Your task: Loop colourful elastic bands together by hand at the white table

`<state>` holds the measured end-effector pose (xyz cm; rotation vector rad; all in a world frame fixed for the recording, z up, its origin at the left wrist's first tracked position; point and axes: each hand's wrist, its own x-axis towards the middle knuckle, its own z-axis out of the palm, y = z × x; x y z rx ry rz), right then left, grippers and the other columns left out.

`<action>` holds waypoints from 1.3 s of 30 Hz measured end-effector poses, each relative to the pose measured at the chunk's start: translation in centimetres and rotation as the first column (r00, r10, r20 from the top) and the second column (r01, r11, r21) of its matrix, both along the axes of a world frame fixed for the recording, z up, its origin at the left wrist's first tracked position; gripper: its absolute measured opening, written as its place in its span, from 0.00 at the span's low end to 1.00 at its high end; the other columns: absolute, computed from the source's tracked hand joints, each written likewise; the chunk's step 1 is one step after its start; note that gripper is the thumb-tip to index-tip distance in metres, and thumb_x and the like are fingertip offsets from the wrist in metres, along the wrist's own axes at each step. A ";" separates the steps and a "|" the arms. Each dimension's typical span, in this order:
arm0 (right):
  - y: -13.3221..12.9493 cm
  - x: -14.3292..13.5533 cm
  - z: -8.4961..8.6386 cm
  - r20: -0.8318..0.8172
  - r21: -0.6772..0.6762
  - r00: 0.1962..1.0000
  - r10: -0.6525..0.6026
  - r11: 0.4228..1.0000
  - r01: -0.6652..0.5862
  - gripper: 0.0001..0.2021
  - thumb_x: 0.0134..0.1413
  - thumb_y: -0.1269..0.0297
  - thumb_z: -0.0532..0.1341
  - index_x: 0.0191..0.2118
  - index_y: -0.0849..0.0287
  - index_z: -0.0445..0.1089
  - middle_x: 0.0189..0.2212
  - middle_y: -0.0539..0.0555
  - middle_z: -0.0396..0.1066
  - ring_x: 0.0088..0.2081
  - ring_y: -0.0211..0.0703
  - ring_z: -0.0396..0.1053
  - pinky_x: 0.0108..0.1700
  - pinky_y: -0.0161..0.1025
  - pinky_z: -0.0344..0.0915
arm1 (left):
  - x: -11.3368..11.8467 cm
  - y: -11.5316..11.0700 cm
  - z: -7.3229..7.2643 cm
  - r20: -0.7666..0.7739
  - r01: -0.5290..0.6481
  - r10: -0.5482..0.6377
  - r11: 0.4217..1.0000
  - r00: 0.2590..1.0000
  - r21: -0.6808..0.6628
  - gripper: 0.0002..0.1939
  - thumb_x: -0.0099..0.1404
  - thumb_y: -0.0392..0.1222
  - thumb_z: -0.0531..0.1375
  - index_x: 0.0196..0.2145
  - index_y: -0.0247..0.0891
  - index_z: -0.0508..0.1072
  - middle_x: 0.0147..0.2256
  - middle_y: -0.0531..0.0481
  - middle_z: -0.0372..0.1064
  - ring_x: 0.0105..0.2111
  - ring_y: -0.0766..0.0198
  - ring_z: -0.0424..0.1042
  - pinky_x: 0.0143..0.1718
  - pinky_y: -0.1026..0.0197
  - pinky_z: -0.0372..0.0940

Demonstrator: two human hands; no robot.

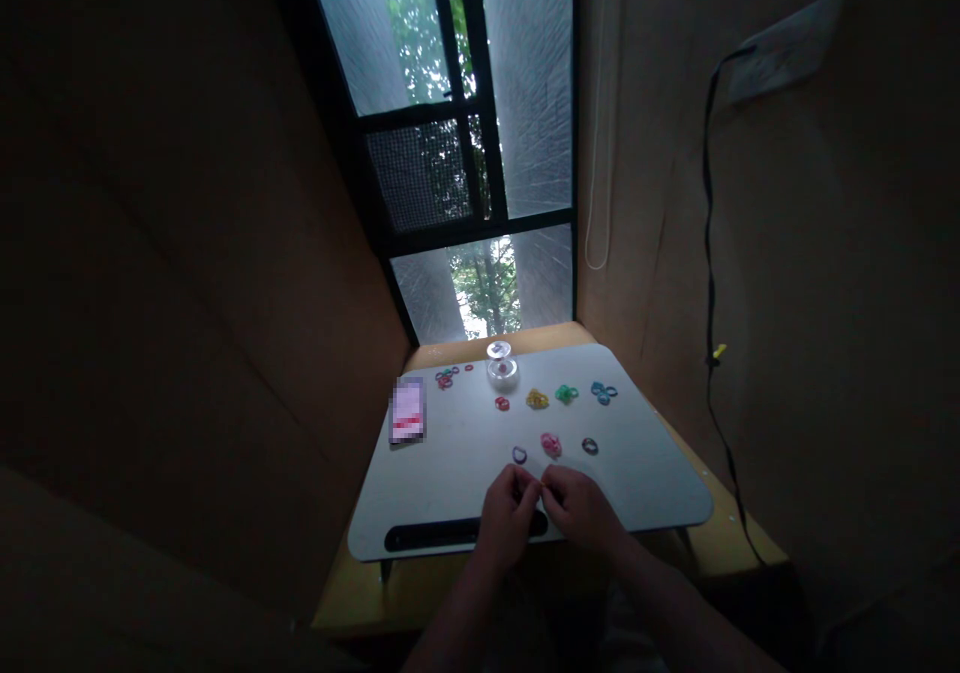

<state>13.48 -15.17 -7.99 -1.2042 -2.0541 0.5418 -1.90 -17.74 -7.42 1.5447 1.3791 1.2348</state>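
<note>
My left hand (510, 513) and my right hand (579, 506) meet close together above the front edge of the white lap desk (450, 463). Both have their fingers pinched, and whatever lies between the fingertips is too small to make out. Just beyond them are a purple elastic band (519, 455), a bunch of pink bands (551, 444) and a dark band or bands (590, 446). Farther back sit groups of red bands (502, 404), yellow bands (537, 399), green bands (566, 393) and blue bands (603, 393).
A round clear plastic container (502, 371) stands at the back, with a mixed group of bands (445, 379) to its left. A blurred pink-and-white rectangular object (408, 410) lies near the left edge. Along the front runs a black slot (431, 535). A cable (708, 253) hangs at right.
</note>
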 end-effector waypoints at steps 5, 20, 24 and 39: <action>0.0 0.0 -0.1 0.002 -0.004 1.000 0.011 1.000 -0.011 0.10 0.57 0.67 0.55 0.25 0.57 0.60 0.22 0.47 0.63 0.26 0.38 0.60 0.29 0.35 0.49 | 0.0 -0.1 0.1 0.001 0.005 -0.005 1.000 1.000 0.007 0.08 0.65 0.44 0.58 0.30 0.38 0.67 0.27 0.55 0.63 0.28 0.65 0.61 0.30 0.65 0.57; 0.1 0.1 -0.4 -0.001 0.002 1.000 0.005 1.000 -0.005 0.08 0.56 0.68 0.55 0.25 0.57 0.60 0.23 0.48 0.64 0.26 0.38 0.60 0.30 0.35 0.49 | -0.1 0.0 -0.3 -0.054 0.008 -0.007 1.000 0.999 0.029 0.07 0.65 0.43 0.59 0.31 0.38 0.68 0.27 0.55 0.63 0.28 0.65 0.62 0.31 0.64 0.56; 0.0 0.1 -0.2 -0.005 -0.013 1.000 0.009 1.000 -0.009 0.08 0.56 0.68 0.55 0.25 0.57 0.60 0.22 0.47 0.63 0.26 0.38 0.60 0.30 0.35 0.48 | -0.1 -0.1 -0.1 -0.058 0.010 -0.008 1.000 0.998 0.025 0.07 0.65 0.43 0.58 0.31 0.38 0.68 0.27 0.55 0.64 0.29 0.65 0.63 0.31 0.64 0.57; -0.1 0.1 -0.1 -0.003 -0.015 1.000 0.011 1.000 -0.011 0.09 0.56 0.68 0.55 0.25 0.57 0.60 0.23 0.47 0.64 0.26 0.38 0.60 0.30 0.35 0.49 | -0.1 -0.1 0.2 -0.079 0.006 -0.004 1.000 0.997 0.018 0.07 0.65 0.42 0.59 0.31 0.38 0.68 0.27 0.54 0.64 0.29 0.64 0.63 0.31 0.63 0.57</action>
